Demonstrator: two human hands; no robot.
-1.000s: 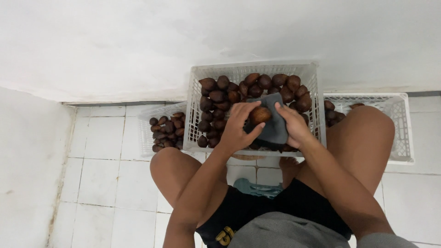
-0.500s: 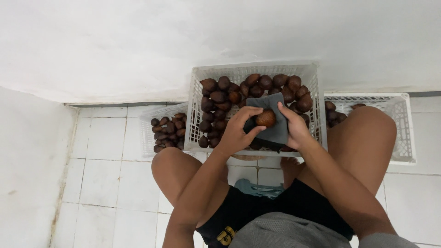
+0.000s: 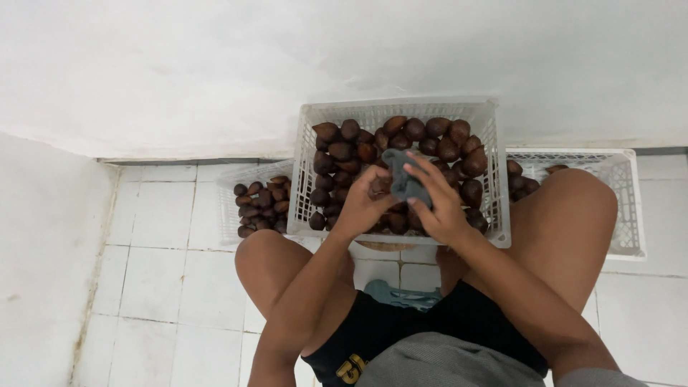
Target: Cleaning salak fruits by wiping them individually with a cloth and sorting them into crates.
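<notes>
Mostly the brown fruit point(image 3: 378, 188) is hidden: my left hand point(image 3: 362, 204) curls closed around it and only a dark scaly patch shows at the middle of the frame. My right hand point(image 3: 437, 204) pinches a bunched grey cloth point(image 3: 405, 179) against it, above the centre white crate point(image 3: 494, 179) of fruit.

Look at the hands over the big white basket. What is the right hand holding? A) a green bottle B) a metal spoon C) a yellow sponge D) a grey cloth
D: the right hand grips a grey cloth bunched over a brown fruit that the left hand holds, above the middle white basket full of brown scaly fruits.
</notes>
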